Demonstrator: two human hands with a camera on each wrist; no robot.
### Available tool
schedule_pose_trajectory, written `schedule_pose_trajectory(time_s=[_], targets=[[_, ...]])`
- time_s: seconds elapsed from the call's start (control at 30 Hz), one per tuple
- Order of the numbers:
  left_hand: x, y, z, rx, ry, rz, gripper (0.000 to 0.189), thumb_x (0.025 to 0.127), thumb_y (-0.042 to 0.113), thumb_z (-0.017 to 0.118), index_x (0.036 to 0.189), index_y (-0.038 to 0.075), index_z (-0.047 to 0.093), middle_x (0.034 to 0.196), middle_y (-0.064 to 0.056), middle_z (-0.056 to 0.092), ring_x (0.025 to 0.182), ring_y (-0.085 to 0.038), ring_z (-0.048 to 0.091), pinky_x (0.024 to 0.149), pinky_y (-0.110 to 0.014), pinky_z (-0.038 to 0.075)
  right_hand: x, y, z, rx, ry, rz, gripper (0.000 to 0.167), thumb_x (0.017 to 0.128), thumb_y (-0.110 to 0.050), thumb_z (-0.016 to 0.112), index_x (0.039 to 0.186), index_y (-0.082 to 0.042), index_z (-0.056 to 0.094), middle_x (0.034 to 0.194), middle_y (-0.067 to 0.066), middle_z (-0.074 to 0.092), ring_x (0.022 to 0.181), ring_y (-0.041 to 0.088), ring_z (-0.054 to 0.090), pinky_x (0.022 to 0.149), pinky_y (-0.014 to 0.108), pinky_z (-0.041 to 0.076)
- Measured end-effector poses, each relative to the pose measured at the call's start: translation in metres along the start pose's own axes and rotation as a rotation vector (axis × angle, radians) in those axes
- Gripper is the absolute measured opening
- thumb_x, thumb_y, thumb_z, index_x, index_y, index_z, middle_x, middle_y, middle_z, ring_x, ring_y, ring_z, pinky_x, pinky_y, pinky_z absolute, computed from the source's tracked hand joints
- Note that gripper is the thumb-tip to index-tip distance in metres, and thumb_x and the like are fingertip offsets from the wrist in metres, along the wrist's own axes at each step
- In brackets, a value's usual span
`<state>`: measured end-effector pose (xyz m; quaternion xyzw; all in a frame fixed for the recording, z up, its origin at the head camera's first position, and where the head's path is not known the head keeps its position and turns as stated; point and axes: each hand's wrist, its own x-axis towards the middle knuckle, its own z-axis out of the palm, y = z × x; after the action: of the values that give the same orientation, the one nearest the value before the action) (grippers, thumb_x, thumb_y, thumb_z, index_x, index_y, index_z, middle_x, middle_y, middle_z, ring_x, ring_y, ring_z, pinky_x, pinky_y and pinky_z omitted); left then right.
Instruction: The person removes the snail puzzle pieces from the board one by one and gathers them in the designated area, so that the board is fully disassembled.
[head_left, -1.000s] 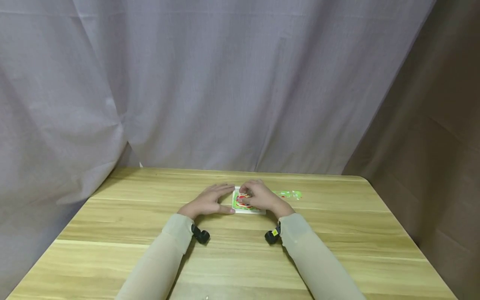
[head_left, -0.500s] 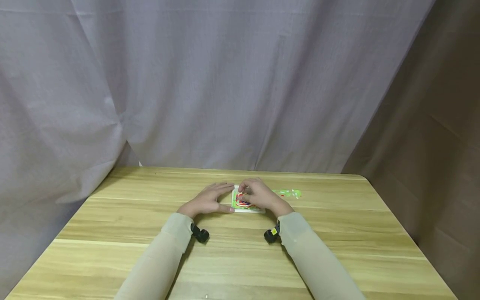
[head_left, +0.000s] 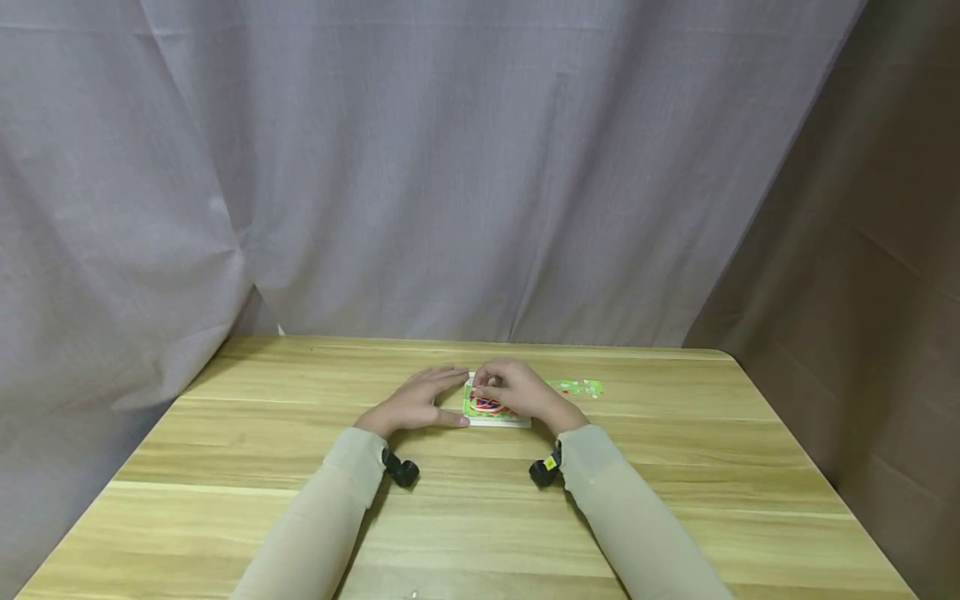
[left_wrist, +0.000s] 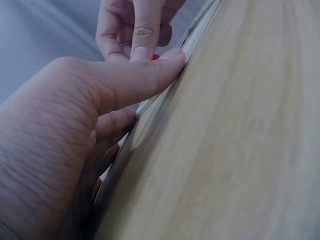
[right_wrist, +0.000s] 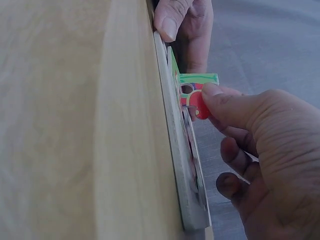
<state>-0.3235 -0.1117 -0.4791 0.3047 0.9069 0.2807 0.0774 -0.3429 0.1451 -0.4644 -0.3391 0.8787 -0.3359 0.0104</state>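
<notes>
A small puzzle tray (head_left: 504,422) with a white rim lies flat near the table's far side, a green, red and blue picture in it. My left hand (head_left: 415,402) rests at its left side, thumb straight on the near corner, fingers stretched to the far one. Over the picture is my right hand (head_left: 522,392). In the right wrist view its thumb and forefinger pinch a green and red jigsaw piece (right_wrist: 200,104), which stands upright from the tray surface. The right hand covers much of the tray's right half in the head view.
Several loose green pieces (head_left: 588,387) lie flat right of the tray, partly behind the right hand. The wooden table (head_left: 480,517) ends at a grey curtain (head_left: 420,208). A brown curtain (head_left: 862,350) hangs at the right.
The right hand's fingertips have shifted slightly leftward over the picture, and the jigsaw picture shows differently beneath them. The left hand and the loose pieces have stayed in place.
</notes>
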Motion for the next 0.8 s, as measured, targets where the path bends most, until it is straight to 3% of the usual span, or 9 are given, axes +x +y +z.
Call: schedule_pose_trajectory(time_s=[0.17, 0.53, 0.8], targets=[[-0.0004, 0.0008, 0.0003, 0.002, -0.004, -0.003, 0.095, 0.098, 0.056, 0.076, 0.174, 0.009, 0.042, 0.183, -0.015, 0.037, 0.173, -0.042, 0.029, 0.143, -0.068, 0.013, -0.001, 0.0002, -0.0008, 0.01, -0.003, 0.002, 0.008, 0.107, -0.018, 0.078, 0.11, -0.012, 0.081, 0.109, 0.005, 0.084, 0.085, 0.005, 0.062, 0.08, 0.024, 0.056], [0.0, 0.0008, 0.0, 0.005, -0.004, -0.008, 0.096, 0.098, 0.056, 0.076, 0.174, 0.009, 0.041, 0.183, -0.015, 0.037, 0.172, -0.043, 0.029, 0.143, -0.068, 0.014, -0.0018, -0.0013, -0.0016, 0.056, 0.01, 0.039, 0.009, 0.109, -0.02, 0.075, 0.113, -0.014, 0.081, 0.106, 0.001, 0.081, 0.1, 0.011, 0.072, 0.094, 0.033, 0.064], [-0.001, 0.0025, -0.0007, 0.0, -0.006, -0.015, 0.096, 0.097, 0.055, 0.077, 0.174, 0.009, 0.042, 0.183, -0.017, 0.037, 0.172, -0.043, 0.029, 0.142, -0.069, 0.013, -0.0086, 0.001, -0.0098, 0.07, 0.04, 0.037, 0.01, 0.108, -0.018, 0.076, 0.11, -0.01, 0.082, 0.104, 0.003, 0.082, 0.096, 0.011, 0.071, 0.092, 0.03, 0.063]])
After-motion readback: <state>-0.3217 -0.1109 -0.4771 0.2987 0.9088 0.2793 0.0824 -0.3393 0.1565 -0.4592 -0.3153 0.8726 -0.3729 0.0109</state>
